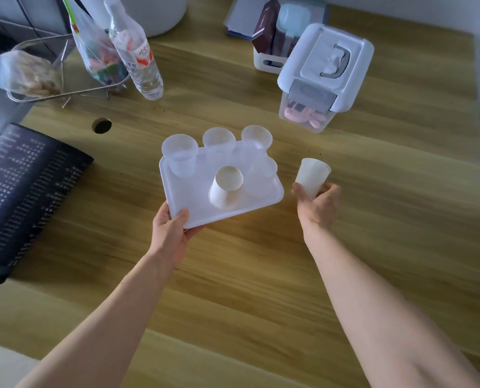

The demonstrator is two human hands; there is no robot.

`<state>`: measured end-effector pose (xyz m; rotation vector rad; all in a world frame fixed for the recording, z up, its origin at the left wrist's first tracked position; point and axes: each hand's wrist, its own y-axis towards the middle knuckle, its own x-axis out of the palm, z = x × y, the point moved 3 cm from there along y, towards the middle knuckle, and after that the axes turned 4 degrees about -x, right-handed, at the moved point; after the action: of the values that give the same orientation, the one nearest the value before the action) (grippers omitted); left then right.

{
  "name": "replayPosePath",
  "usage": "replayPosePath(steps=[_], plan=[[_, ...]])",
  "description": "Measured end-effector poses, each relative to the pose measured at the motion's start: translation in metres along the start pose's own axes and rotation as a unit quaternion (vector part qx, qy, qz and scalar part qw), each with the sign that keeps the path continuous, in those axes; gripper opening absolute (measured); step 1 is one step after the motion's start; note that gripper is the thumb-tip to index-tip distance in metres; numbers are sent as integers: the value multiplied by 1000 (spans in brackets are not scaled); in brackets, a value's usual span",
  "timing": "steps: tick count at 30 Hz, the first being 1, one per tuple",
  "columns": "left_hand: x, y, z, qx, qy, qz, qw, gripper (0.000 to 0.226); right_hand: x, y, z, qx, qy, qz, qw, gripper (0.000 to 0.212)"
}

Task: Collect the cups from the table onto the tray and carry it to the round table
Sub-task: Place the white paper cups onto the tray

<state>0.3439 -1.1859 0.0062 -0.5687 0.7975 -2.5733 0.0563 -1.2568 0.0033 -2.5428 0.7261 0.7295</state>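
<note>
A white rectangular tray (pixel 194 200) sits over the middle of the wooden table (pixel 261 261). My left hand (pixel 171 233) grips its near left corner, thumb on top. On the tray stand several cups: clear plastic ones (pixel 180 155) along the far edge and right side, and a white paper cup (pixel 226 189) near the front. To the right of the tray, my right hand (pixel 318 204) holds another white paper cup (pixel 311 175) by its base, tilted, just above the table.
A lidded plastic storage box (pixel 323 74) stands at the back right, a white organiser (pixel 269 61) behind it. A water bottle (pixel 136 51), a bag and a wire basket (pixel 37 77) sit at the back left. A dark printed mat (pixel 23 191) lies on the left.
</note>
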Motion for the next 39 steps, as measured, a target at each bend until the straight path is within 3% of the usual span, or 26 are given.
replayPosePath(steps=[9,16,21,28,34,39], plan=[[13,-6,-1,-1,0,-17,1000,32,-32,-8,-15,-25,53,45,997,53],[24,-17,-1,-2,-4,-35,999,34,-60,-37,-70,-179,131,105,969,52],[31,-32,0,-1,-5,-56,998,34,-66,-75,-113,-333,140,68,930,45],[37,-54,-2,9,-16,-107,994,33,-55,-131,-139,-507,42,-49,860,51],[32,-65,-2,5,-27,-149,988,50,-48,-149,-136,-527,-22,-82,845,53],[26,-70,-4,1,-49,-164,985,41,-47,-150,-135,-532,-50,-93,840,49]])
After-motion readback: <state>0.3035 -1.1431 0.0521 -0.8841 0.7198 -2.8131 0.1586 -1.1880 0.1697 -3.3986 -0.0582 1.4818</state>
